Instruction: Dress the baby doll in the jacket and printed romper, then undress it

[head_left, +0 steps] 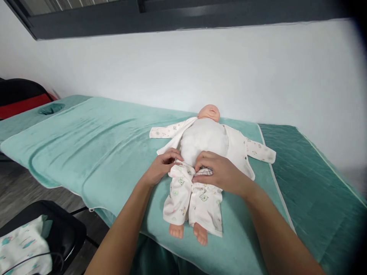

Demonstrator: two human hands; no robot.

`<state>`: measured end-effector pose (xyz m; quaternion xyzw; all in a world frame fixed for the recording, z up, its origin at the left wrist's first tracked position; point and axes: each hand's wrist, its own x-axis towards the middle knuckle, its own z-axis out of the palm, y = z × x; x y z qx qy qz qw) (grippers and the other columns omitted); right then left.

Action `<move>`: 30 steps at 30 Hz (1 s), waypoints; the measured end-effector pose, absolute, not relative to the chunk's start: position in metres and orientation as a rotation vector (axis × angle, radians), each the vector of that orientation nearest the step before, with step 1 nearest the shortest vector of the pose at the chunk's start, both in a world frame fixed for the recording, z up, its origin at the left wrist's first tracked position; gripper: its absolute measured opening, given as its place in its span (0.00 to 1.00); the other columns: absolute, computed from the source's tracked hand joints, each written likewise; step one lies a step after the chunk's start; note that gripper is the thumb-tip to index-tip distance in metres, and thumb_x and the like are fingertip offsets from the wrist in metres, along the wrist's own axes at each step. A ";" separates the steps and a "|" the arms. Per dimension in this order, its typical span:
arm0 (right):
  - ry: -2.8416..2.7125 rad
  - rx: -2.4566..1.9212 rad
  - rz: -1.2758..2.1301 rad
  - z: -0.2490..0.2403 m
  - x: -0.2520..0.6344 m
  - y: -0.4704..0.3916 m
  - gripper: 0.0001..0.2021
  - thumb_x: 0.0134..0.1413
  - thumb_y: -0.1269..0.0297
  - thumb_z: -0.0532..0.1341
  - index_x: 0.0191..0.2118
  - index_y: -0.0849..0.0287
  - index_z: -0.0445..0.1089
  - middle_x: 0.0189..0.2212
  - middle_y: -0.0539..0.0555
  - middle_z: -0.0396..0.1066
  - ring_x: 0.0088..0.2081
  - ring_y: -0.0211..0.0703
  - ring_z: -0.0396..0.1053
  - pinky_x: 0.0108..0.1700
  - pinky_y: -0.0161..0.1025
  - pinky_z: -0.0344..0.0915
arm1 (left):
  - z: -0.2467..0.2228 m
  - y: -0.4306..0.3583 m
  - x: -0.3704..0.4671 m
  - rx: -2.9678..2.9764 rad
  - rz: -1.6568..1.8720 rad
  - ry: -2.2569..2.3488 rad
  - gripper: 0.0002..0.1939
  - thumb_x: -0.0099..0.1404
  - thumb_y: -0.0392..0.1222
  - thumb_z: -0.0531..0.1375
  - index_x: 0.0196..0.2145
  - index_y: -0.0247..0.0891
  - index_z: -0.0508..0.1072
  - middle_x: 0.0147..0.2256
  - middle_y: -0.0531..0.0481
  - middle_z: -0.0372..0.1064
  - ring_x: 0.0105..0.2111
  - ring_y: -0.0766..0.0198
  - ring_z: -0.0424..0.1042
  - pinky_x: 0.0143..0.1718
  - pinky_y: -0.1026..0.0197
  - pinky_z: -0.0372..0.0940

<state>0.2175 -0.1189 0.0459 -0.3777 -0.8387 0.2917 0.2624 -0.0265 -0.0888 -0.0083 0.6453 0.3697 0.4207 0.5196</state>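
A baby doll [208, 112] lies on its back, head toward the wall, its bare feet pointing at me. White printed trousers [178, 194] cover its legs, with the waistband near the hips. An open white jacket [239, 149] spreads out on both sides, sleeves stretched outward, and the white cloth belly [204, 139] is uncovered. At the waistband's left side, my left hand [163, 165] pinches the trousers' edge. My right hand [213, 170] grips the waistband near its middle, fingers curled over the fabric. Part of the waistband is hidden beneath my fingers.
A light green cover [114, 145] lies over the bed, with darker green fabric [312, 172] on the right. The white wall [172, 68] borders the far side. At lower left a black chair [67, 229] holds a printed cloth [25, 248] and a dark cable.
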 end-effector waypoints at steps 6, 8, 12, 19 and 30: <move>-2.194 -1.009 0.917 0.046 0.214 -0.119 0.08 0.53 0.59 0.67 0.33 0.54 0.69 0.36 0.48 0.69 0.38 0.41 0.67 0.40 0.38 0.60 | -0.003 -0.091 -0.027 1.599 0.953 0.902 0.07 0.58 0.43 0.65 0.32 0.38 0.75 0.41 0.47 0.63 0.35 0.65 0.63 0.36 0.63 0.62; -2.129 -1.006 0.976 0.046 0.214 -0.119 0.09 0.53 0.60 0.67 0.31 0.55 0.66 0.34 0.48 0.68 0.36 0.39 0.65 0.39 0.37 0.59 | 0.001 -0.092 -0.026 1.633 0.933 0.898 0.06 0.58 0.42 0.65 0.32 0.38 0.74 0.41 0.48 0.63 0.35 0.65 0.63 0.37 0.62 0.62; -1.950 -1.052 1.064 0.045 0.213 -0.118 0.08 0.57 0.59 0.63 0.32 0.56 0.66 0.29 0.46 0.64 0.31 0.37 0.60 0.34 0.36 0.56 | 0.017 -0.093 -0.024 1.810 0.836 0.925 0.09 0.61 0.41 0.63 0.40 0.41 0.76 0.42 0.48 0.64 0.40 0.62 0.65 0.42 0.61 0.62; -1.655 -1.029 1.199 0.037 0.214 -0.115 0.11 0.59 0.53 0.61 0.35 0.56 0.67 0.25 0.46 0.62 0.27 0.36 0.57 0.30 0.35 0.53 | 0.032 -0.083 -0.016 1.891 0.928 0.935 0.03 0.63 0.41 0.61 0.33 0.40 0.72 0.41 0.48 0.68 0.41 0.62 0.66 0.46 0.59 0.62; -1.458 -1.128 1.202 0.048 0.235 -0.108 0.14 0.51 0.52 0.67 0.37 0.58 0.72 0.28 0.49 0.71 0.30 0.38 0.66 0.33 0.35 0.61 | 0.027 -0.052 0.006 1.654 1.219 1.180 0.10 0.64 0.48 0.60 0.36 0.40 0.67 0.28 0.55 0.65 0.29 0.67 0.65 0.29 0.64 0.59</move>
